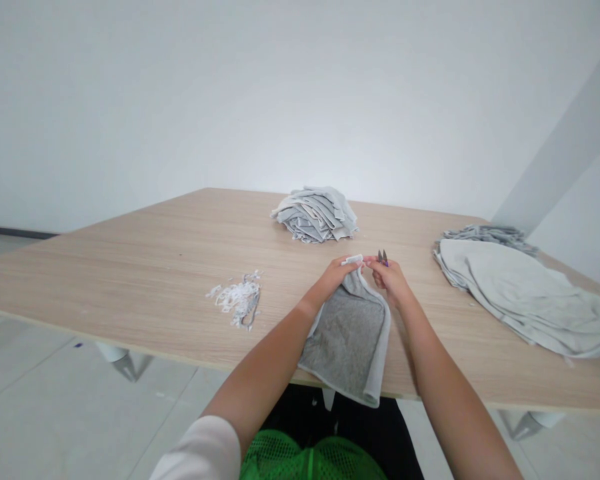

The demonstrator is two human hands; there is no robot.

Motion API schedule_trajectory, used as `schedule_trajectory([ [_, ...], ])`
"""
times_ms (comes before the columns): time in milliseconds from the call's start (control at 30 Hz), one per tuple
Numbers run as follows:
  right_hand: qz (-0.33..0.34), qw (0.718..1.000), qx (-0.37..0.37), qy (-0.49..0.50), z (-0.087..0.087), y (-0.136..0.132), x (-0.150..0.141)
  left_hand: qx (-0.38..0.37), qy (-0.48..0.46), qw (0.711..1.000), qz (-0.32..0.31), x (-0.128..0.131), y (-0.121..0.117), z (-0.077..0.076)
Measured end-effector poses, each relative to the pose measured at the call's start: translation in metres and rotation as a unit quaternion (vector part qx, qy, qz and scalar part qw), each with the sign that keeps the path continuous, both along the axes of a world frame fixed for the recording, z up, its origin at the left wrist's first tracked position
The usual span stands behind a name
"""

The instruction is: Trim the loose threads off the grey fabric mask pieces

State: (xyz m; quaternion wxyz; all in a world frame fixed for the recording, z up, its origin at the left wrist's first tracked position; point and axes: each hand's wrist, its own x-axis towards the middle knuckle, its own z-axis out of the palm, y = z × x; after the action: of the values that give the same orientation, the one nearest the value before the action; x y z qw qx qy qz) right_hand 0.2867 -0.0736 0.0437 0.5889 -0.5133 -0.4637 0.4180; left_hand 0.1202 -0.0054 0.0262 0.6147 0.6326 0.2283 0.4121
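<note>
A grey cloth (347,337) with a paler hem hangs from my hands, its lower end lying over the table's front edge. My left hand (336,272) is closed on its top edge, where a white strip (354,259) sticks up. My right hand (389,279) holds a small pair of scissors (383,257), blades pointing up and slightly apart; the handle is mostly hidden in the palm, with a bit of purple showing. Thumb and finger of that same hand also pinch near the end of the white strip.
White and grey scraps (240,298) lie in a loose heap left of my arms. Behind my hands is a pile of grey cloths (316,215). A larger stack of pale grey cloths (520,293) spreads over the right side of the wooden table (130,267).
</note>
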Motion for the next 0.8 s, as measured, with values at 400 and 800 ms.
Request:
schedule_trajectory([
  [400,-0.035,0.997,0.018,-0.060,-0.0045,0.0056,-0.0005,0.072,0.042,0.996,0.045,0.0004,0.0041,-0.0042],
  [800,0.058,0.993,-0.080,0.072,-0.0043,0.0060,-0.0028,0.056,0.040,0.995,0.075,0.0002,0.0058,-0.0075],
])
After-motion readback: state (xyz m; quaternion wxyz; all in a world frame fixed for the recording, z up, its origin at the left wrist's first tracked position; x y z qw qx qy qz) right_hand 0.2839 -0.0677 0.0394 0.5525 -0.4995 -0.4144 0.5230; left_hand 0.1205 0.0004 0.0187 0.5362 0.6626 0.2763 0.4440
